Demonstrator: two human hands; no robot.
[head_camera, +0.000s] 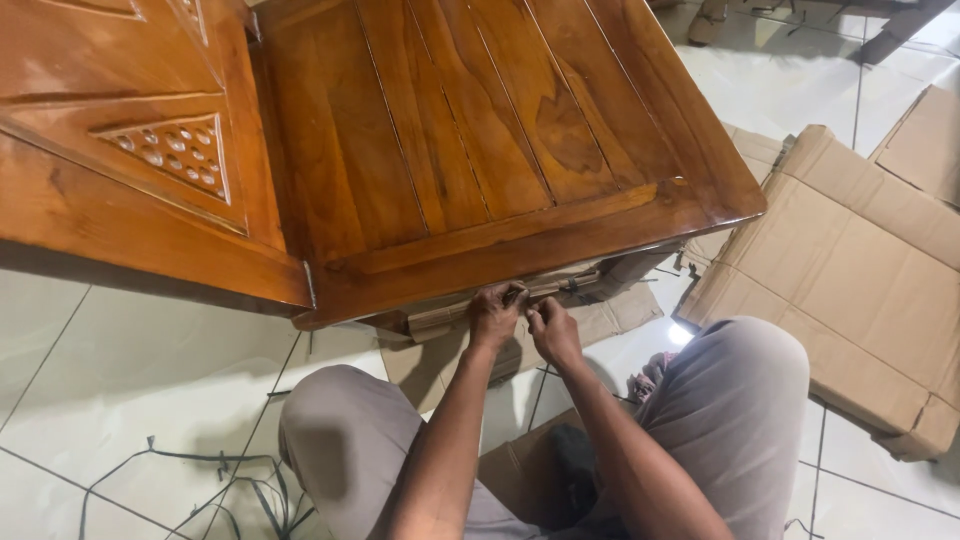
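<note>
- Black strapping bands (215, 480) lie loose on the tiled floor (130, 370), lower left.
- Carved wooden panel (150, 150) at upper left, hinged to the glossy wooden furniture top (480, 130).
- Left hand (495, 312) just under the top's front edge, fingers curled tight on the cardboard wrapping (560, 290) bound beneath.
- Right hand (553, 328) touching the left, closed in a pinch; on the same wrapping or a strap, probably, but the view is too dim to tell.
- Flattened cardboard sheets (850, 270) on the floor, right.
</note>
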